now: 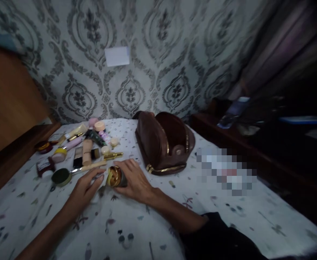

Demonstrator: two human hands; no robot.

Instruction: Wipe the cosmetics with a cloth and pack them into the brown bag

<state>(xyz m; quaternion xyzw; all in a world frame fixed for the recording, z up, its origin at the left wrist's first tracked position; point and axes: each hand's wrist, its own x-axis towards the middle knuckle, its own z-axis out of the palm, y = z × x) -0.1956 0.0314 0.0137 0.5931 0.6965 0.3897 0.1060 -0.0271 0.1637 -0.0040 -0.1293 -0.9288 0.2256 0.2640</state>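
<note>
A person's two bare hands meet just below and left of the centre of the frame, above a white cloth (147, 227) printed with small leaves and flowers. The right hand (136, 182) reaches in from the lower right, a black sleeve (215, 234) on its arm. Its grip curls around a small jar (115, 176), which looks amber and gold and is tipped so that one round end faces left. The jar sits inside this grip, against the fingers and thumb.

The left hand (86, 186) comes from the lower left. Its grip pinches a crumpled white tissue (103, 179) between thumb and fingers, close against the jar's left end; whether the tissue touches the jar is hard to tell.

Just above the jar lies a gold tube (113, 155). Left of that, a wooden-handled brush (90, 166) points towards the hands, and a round dark green tin (61, 177) is near the left hand. More small cosmetics (78, 141) spread across the middle left. Right of centre stands a brown bag (163, 144), its zipped top gaping. Grey patterned wallpaper (131, 92) fills the upper frame.
</note>
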